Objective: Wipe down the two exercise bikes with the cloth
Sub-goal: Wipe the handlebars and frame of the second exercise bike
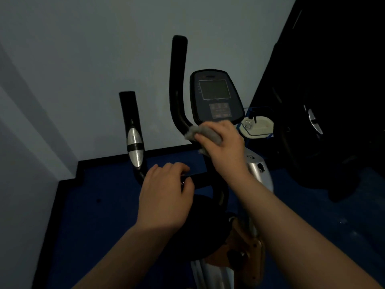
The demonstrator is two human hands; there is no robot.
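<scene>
- Head view: I stand over the exercise bike point(218, 184) and look down on its handlebars and its console point(215, 94).
- My right hand point(224, 142) holds the grey cloth point(206, 133); my fingers are curled around it and press it on the lower bend of the right handlebar point(178, 84), just below the console.
- My left hand point(166, 195) rests on the cross bar point(200, 179) near the left handlebar point(133, 132). Its fingers are curled over the bar, I think to keep the bike steady.
- The step in hand, as I judge it, is the wiping of the right handlebar of this first bike.
- Next, the cloth probably must go up along this bar to its top end, with the grip staying wrapped around the tube.
- A dark shape point(312, 122) at the right may be the second bike, but it is too dark to tell.
</scene>
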